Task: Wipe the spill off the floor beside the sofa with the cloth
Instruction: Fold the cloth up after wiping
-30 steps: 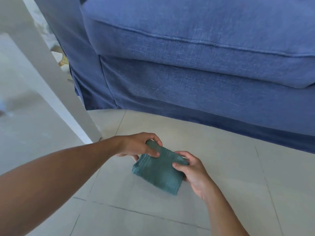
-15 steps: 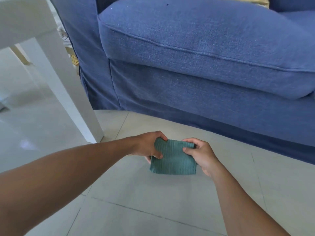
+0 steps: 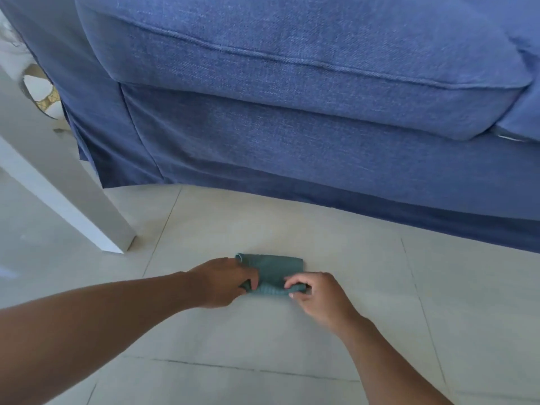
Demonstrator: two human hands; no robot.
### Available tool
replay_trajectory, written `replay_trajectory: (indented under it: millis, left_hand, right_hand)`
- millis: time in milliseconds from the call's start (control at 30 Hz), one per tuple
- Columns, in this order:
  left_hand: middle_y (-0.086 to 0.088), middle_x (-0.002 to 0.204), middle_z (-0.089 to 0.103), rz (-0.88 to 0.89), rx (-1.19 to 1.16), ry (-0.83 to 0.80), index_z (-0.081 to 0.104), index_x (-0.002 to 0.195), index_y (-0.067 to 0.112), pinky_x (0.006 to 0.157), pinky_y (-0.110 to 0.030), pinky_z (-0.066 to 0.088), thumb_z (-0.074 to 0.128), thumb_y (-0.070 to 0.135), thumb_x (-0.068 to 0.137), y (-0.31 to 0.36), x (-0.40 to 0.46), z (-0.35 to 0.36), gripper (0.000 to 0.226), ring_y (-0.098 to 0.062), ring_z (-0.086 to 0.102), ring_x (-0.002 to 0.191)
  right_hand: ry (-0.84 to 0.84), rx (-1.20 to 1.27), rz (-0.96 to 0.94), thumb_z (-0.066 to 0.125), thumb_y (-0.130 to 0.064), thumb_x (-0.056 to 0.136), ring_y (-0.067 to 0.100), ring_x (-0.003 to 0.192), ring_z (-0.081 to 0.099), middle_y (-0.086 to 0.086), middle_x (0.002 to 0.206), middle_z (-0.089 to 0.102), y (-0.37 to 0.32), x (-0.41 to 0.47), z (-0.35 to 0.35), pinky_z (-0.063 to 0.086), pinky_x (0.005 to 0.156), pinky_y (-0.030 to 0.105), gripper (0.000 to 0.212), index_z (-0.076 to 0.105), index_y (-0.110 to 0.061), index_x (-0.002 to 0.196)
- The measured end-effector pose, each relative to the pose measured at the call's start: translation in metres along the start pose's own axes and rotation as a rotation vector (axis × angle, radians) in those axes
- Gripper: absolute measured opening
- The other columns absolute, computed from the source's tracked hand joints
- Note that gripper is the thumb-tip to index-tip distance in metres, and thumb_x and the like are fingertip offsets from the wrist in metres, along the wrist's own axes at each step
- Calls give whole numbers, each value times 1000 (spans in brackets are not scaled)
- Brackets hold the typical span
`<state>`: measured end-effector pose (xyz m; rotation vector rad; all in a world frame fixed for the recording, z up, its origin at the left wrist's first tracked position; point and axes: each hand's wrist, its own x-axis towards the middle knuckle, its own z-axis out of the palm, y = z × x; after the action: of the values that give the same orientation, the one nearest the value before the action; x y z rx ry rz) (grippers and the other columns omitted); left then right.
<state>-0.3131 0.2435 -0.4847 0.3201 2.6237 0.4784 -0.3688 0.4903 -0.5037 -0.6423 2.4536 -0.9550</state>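
Observation:
A small folded teal cloth (image 3: pixel 271 270) lies low over the pale tiled floor (image 3: pixel 292 229), in front of the blue sofa (image 3: pixel 292 112). My left hand (image 3: pixel 222 282) pinches its near left edge. My right hand (image 3: pixel 318 293) pinches its near right edge, fingers curled over the fold. Both hands hold the near edge while the far part rests flat on the tile. I can make out no spill on the floor.
A white table leg (image 3: pixel 73 200) stands on the floor at the left, close to the sofa's corner. The sofa's skirt hangs down to the floor behind the cloth. Bare tiles with grout lines stretch to the right and towards me.
The cloth was held up between both hands; now it is lower, lying on the floor and folded narrower. My view has tilted further down towards the floor.

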Motion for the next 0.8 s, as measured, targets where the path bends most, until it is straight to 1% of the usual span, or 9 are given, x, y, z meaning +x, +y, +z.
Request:
replay_trajectory:
  millis: [100,233,300,400,467,567,700,733,800]
  left_hand:
    - [7,113,61,67,48,-35,56,114,31,77,-26,39,47,22,99,4,-6,14,20,-11,47,85]
    - [9,99,65,92,-88,-211,62,107,35,77,-23,45,58,25,94,6,-8,8,17,-8,55,81]
    - [7,92,66,45,-294,-369,67,102,30,73,-21,49,68,20,90,10,-1,-3,16,-8,58,76]
    - [4,88,65,-29,-519,-544,69,102,21,73,-32,61,71,11,89,18,8,-20,16,-9,62,75]
    - [3,86,66,-24,-569,-451,69,100,21,78,-39,62,71,12,90,16,13,-26,14,-10,62,77]
    - [7,89,72,44,-562,-34,71,97,30,86,-36,56,71,17,89,11,20,-32,15,-5,63,79]
    - [21,100,70,201,-135,449,68,104,35,81,-28,53,64,18,92,11,19,-40,21,-3,63,83]
    - [21,102,71,240,-61,493,67,105,35,81,-29,53,63,20,93,10,17,-39,20,-5,65,84]
    - [18,103,72,270,7,409,67,106,36,83,-32,53,61,24,94,7,14,-33,18,-8,67,85]
  right_hand:
    - [40,-30,12,75,-13,80,14,70,68,-21,88,75,5,-23,14,53,69,23,20,78,-31,90]
    - [-4,14,91,76,-16,77,-9,80,66,-42,74,65,-1,-45,16,43,68,5,22,78,-36,84]
    - [-130,74,191,77,-15,77,-11,73,65,-37,73,68,-3,-45,8,43,67,5,25,75,-40,78]
    - [-271,259,319,75,-1,81,3,62,64,-12,70,74,-4,-37,-8,53,62,21,27,74,-28,77]
    - [-192,292,303,74,3,82,9,67,66,-5,75,76,-4,-30,-21,54,67,25,26,75,-23,80]
    - [69,296,208,77,0,82,8,74,68,-4,87,79,-6,-19,-37,53,75,23,23,77,-22,86]
    - [296,429,70,75,4,82,9,77,72,-5,86,79,-13,-11,-40,53,71,16,26,78,-21,87]
    - [309,429,51,76,4,82,8,77,72,-7,85,79,-13,-12,-39,53,71,15,27,79,-23,86]
    - [275,361,62,79,2,80,10,77,73,-9,85,79,-7,-18,-33,51,71,17,29,80,-28,84]
